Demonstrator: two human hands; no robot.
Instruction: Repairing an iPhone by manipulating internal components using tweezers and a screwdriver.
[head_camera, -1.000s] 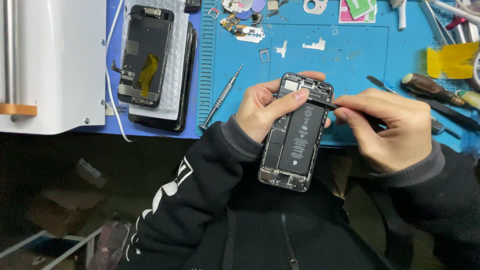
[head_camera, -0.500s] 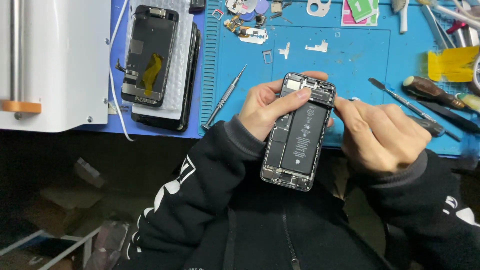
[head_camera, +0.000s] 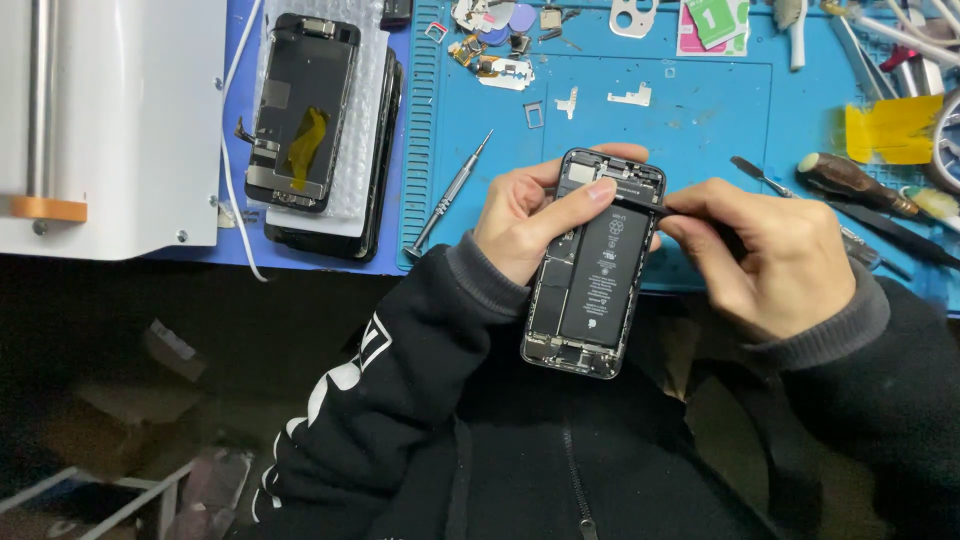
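Observation:
My left hand (head_camera: 535, 215) grips an opened smartphone body (head_camera: 593, 268) by its upper left side, with the black battery and inner parts facing up. The thumb lies across the top of the battery. My right hand (head_camera: 765, 255) pinches a thin black tool (head_camera: 672, 212) whose tip touches the phone's upper right edge. The phone hangs over the front edge of a blue work mat (head_camera: 700, 110), above my lap.
A detached phone screen (head_camera: 302, 112) lies on bubble wrap over another dark phone at the left. A screwdriver (head_camera: 447, 196) lies on the mat. Small parts (head_camera: 492, 45), a brown-handled tool (head_camera: 850, 182), yellow tape (head_camera: 892, 130) and a white machine (head_camera: 110, 120) surround the mat.
My right hand has slid left and brought the black tool back to the phone's upper right edge. My left thumb has moved over the battery top. The phone stays in my left hand.

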